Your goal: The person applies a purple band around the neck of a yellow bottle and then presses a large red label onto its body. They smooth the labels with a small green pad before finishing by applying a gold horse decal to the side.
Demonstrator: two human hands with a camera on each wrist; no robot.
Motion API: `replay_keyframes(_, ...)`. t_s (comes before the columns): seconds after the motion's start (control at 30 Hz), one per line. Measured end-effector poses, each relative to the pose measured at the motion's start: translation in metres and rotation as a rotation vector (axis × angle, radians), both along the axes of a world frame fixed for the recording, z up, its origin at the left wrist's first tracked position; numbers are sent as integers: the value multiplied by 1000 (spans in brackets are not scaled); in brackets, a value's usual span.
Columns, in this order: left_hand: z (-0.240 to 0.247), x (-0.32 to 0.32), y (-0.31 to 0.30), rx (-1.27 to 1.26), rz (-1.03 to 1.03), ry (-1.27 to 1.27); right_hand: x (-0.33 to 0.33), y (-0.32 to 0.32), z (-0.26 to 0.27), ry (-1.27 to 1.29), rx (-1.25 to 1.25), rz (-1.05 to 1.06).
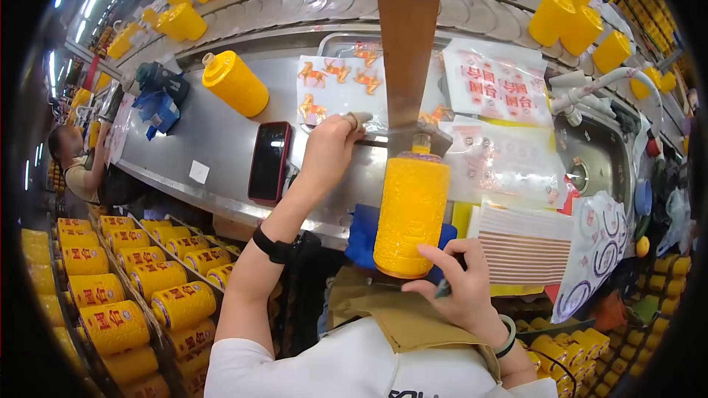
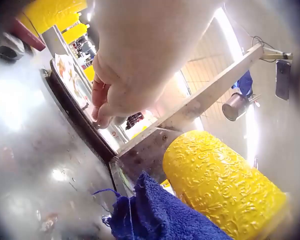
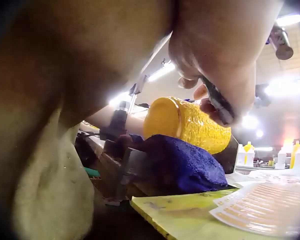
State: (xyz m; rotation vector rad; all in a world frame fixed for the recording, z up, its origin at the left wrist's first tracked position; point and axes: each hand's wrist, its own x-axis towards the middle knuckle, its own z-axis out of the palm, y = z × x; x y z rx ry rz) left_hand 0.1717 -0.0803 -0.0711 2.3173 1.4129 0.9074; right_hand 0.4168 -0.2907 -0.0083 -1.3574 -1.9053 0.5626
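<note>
A yellow embossed bottle lies on a blue cloth, its neck pointing away toward a metal bracket. Beside the bottle's base is my right hand; its lower fingers curl round a dark object, while thumb and forefinger stand apart. My left hand is at the near edge of a metal tray, fingers bent, with pale covers on the fingertips. Whether it pinches anything is hidden. On the tray, a white sheet bears orange and gold horse-shaped pieces.
A wooden post rises beyond the bottle. To the left are a phone and another yellow bottle. Printed sheets, striped strips and a sink are at the right. Crated bottles fill the lower left.
</note>
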Motion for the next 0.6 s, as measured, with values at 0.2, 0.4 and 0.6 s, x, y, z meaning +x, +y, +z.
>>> replay_keyframes(0.2,55,25,-40,8,165,-364,-19,5,-14,-80,141,-8)
replay_keyframes(0.4,73,49,-114,75,-64,-394,-7,4,-2,297,-47,-55)
replay_keyframes(0.6,73,56,-134,83,-206,-253,2,19,-5,654,-267,-239)
